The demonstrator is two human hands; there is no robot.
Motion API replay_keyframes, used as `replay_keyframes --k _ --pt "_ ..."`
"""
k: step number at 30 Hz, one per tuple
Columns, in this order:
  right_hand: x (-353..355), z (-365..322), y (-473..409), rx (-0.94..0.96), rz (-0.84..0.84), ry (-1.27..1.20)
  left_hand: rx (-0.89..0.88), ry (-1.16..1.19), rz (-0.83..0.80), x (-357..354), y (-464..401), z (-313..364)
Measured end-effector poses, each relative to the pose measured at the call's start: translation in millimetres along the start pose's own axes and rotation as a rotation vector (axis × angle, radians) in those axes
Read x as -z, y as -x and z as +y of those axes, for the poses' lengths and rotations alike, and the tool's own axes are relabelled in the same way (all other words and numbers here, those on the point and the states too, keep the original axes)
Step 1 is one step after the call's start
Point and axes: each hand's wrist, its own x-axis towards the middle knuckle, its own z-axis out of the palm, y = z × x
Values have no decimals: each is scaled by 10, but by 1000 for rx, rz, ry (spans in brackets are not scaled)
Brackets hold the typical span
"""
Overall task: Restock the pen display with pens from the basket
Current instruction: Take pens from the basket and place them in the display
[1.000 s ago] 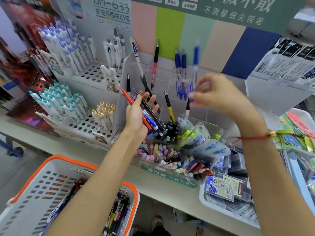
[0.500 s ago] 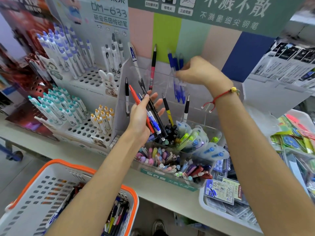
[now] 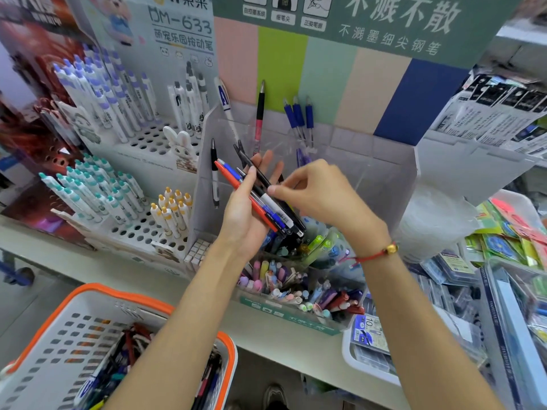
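Observation:
My left hand (image 3: 241, 216) grips a bundle of pens (image 3: 268, 210), red, blue and black, in front of the clear acrylic pen display (image 3: 384, 173). My right hand (image 3: 319, 196) reaches in from the right, with thumb and forefinger pinching one pen of that bundle near its upper end. Three blue pens (image 3: 299, 116) stand in the display's back row, with a red-and-black pen (image 3: 260, 113) to their left. The white basket with an orange rim (image 3: 139, 297) sits at the bottom left and holds several loose pens (image 3: 124, 359).
White perforated racks (image 3: 142, 229) with teal, yellow and purple capped pens stand to the left. A clear bin of pastel pens (image 3: 296, 288) lies under my hands. A white tray of boxed refills (image 3: 370, 335) and packaged stationery (image 3: 509, 232) fill the right.
My right hand left the blue pens in the display's back row and came down to the bundle in my left hand. The left hand kept holding the bundle.

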Motion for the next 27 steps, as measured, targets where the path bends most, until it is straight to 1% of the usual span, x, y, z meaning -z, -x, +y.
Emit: replay_keyframes --k 6,9,11,13,15,19,22,24,27 --pt "-157 129 17 5 59 -7 11 -21 -42 -57 -39 -23" --pt "-152 187 3 16 130 -51 80 -81 -60 -67 -88 15" --pt "-127 217 2 12 175 -102 117 -147 -36 -51 -135 43" --pt "-103 250 5 12 209 -147 90 -161 -10 -7 -198 43" --pt "-74 288 12 16 249 -188 56 -121 -2 34 -239 39" --pt "-44 316 10 22 371 -325 46 -90 -3 70 -243 49" --pt "-62 284 -20 56 457 -306 32 -133 48 70 -216 40" --pt "-96 234 -62 92 446 -273 4 -153 78 99 -194 48" --pt "-170 120 -164 132 379 -184 -65 -145 120 201 -141 138"
